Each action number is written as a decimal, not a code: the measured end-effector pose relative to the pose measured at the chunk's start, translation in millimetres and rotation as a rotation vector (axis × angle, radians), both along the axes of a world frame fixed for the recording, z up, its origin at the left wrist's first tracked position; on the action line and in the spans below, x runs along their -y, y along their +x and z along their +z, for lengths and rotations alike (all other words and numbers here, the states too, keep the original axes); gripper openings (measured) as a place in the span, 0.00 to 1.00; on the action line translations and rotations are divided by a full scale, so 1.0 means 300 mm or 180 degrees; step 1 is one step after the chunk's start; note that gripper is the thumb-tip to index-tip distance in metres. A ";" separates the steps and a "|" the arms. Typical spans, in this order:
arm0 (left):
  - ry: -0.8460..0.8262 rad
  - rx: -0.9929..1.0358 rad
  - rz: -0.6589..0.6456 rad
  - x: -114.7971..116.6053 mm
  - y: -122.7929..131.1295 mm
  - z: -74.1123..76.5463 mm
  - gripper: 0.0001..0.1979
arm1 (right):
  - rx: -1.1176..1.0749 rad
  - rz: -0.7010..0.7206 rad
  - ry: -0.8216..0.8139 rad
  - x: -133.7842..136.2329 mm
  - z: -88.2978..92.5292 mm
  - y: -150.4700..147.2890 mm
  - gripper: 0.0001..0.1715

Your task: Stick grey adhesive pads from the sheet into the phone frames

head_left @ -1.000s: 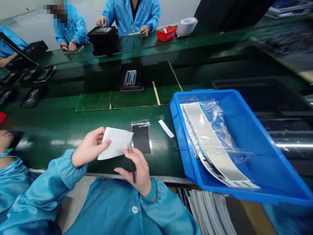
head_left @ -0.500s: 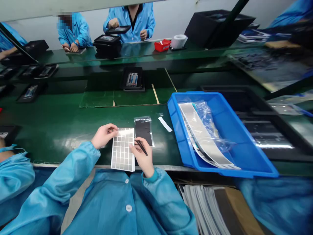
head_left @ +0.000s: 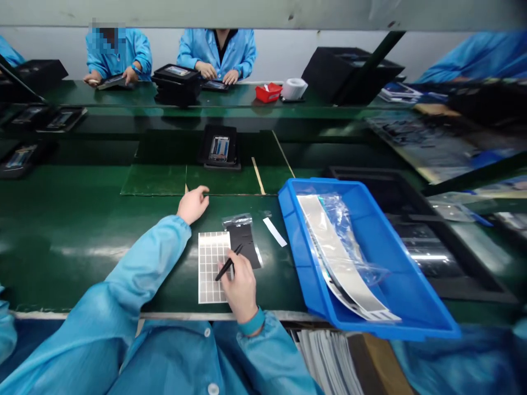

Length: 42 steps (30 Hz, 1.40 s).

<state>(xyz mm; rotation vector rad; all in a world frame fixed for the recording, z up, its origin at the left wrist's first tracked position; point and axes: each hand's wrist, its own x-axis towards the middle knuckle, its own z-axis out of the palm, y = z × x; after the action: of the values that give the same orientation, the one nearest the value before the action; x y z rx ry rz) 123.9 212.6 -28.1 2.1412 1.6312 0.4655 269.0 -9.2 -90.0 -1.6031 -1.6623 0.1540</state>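
Note:
My right hand (head_left: 240, 285) grips black tweezers (head_left: 224, 269), their tips pointing up and away from me. It rests over the right side of a sheet of pale square stickers (head_left: 209, 269), which lies on the green bench. My left hand (head_left: 193, 204) holds nothing; its fingers are partly stretched forward and apart, beyond the sheet and near the edge of a green board (head_left: 160, 181). On that board sits a black tray (head_left: 209, 144) with an opened device (head_left: 219, 148) in it. A clear bag with a dark sheet (head_left: 245, 241) lies beside the sticker sheet.
To my right stands a blue bin (head_left: 296, 241) with long pale strips (head_left: 329, 236) and clear plastic. A white strip (head_left: 274, 231) lies left of it. Several black trays (head_left: 20, 159) are at the left. Co-workers (head_left: 224, 55) sit across, near a red box (head_left: 268, 92).
My left hand has let go of the sticker sheet and moved forward. The sheet now lies on the bench, with my right hand and the tweezers still over it. The view has shifted.

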 end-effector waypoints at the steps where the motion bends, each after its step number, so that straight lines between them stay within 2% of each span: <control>1: 0.0032 -0.0066 0.0020 -0.065 0.043 0.008 0.20 | -0.0011 0.0058 -0.0003 0.001 0.002 0.000 0.18; 4: 0.0054 -0.0273 0.0083 -0.229 0.148 0.017 0.26 | -0.0100 0.0138 -0.0044 0.004 0.002 0.006 0.17; 7: 0.0010 -0.0415 0.0133 -0.328 0.196 0.002 0.24 | -0.0261 0.0074 -0.0114 0.007 -0.002 0.014 0.17; 13: -0.0076 -0.0266 0.0077 -0.400 0.205 -0.037 0.20 | -0.0442 -0.0045 -0.0073 0.010 -0.005 0.020 0.18; 16: -0.0143 0.0007 0.0164 -0.403 0.167 -0.042 0.17 | -0.0475 -0.0085 -0.0061 0.007 -0.004 0.023 0.17; 20: -0.0235 0.0545 0.0510 -0.351 0.015 -0.045 0.12 | -0.0496 -0.0105 -0.0049 0.001 0.002 0.026 0.14; 25: -0.0389 0.1420 0.1233 -0.212 -0.228 -0.062 0.10 | -0.0426 -0.0048 0.0061 -0.005 -0.001 0.035 0.14; 28: -0.0382 0.1954 0.1690 -0.131 -0.330 -0.085 0.13 | -0.0344 0.0041 0.0111 -0.009 -0.008 0.037 0.15; 33: -0.0254 0.2546 0.2301 -0.052 -0.489 -0.109 0.26 | -0.0188 0.0151 0.0200 -0.016 -0.012 0.037 0.15; 37: -0.0319 0.2642 0.2449 -0.018 -0.659 -0.068 0.27 | 0.0127 0.0304 0.0085 -0.024 -0.012 0.034 0.16; 42: -0.1115 0.2506 0.1949 0.007 -0.828 0.049 0.26 | 0.0360 0.0634 -0.0139 -0.014 0.024 0.026 0.13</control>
<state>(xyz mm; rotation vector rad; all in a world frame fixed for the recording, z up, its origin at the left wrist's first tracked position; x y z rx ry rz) -124.5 210.6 -13.3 0.9664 1.6638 0.9635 276.7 -5.1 -82.7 -1.4998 -1.9177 0.2051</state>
